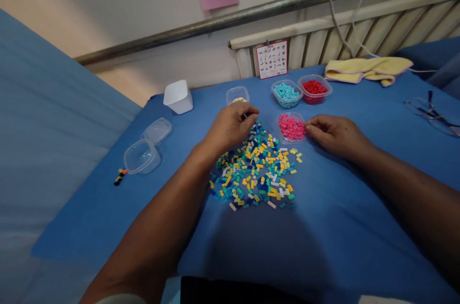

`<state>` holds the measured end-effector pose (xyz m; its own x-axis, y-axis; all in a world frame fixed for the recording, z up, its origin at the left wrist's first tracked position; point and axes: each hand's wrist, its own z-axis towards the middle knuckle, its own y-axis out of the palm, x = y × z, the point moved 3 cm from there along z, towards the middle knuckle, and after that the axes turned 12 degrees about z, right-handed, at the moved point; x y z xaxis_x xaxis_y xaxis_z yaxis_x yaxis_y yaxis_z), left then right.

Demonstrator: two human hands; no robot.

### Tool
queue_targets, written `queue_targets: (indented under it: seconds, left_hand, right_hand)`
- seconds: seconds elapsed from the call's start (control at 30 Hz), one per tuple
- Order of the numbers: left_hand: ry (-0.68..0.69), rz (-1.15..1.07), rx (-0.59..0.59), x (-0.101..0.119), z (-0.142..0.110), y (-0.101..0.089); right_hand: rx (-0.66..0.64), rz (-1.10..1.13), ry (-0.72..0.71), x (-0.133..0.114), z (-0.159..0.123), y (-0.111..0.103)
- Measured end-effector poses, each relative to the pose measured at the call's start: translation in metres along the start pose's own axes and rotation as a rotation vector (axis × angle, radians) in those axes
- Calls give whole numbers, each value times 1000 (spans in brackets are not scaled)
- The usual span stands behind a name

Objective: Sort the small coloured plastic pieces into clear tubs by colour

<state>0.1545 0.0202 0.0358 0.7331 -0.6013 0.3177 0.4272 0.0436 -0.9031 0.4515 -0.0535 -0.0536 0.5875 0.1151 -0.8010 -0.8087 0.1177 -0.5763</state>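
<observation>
Small toy building bricks in mixed yellow, green, white and blue lie in a loose pile [257,169] on the blue cloth. My left hand [232,124] hovers at the pile's far edge, fingers curled toward the thumb; whatever they pinch is hidden. Just behind it is a clear container [237,93] with pale yellow bricks, partly covered by the hand. My right hand [334,135] is at the right side of a clear plastic container [292,140] of pink bricks [292,126], thumb and forefinger closed at its rim.
Tubs of light blue bricks [286,92] and red bricks [314,89] stand behind. A white box [178,97], clear tub [140,157], lid [158,130] and dark brick piece [120,177] are left. A yellow cloth [364,70] and glasses [433,114] lie right.
</observation>
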Motion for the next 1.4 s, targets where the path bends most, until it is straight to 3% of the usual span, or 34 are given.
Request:
queue_targets:
  seconds: [0.17,0.33,0.5,0.63,0.83,1.4]
  left_hand:
    - [-295,39,-64,-74,-45,-42]
    - [-400,26,-92,-109,-85,-42]
    - [-226,162,-123,-102,-98,-24]
    - [-142,336,-214,-93,-99,-17]
    - [-79,446,-308,-80,-102,-18]
    - [49,491,-343,-62,-103,-19]
  right_hand:
    - [15,-26,42,3,-2,1]
    - [27,-66,59,8,-5,1]
    - [55,-115,93,9,-8,-2]
    - [45,-119,132,8,-10,-3]
    - [47,-116,162,0,-11,-4]
    - [59,-146,154,0,-9,-4]
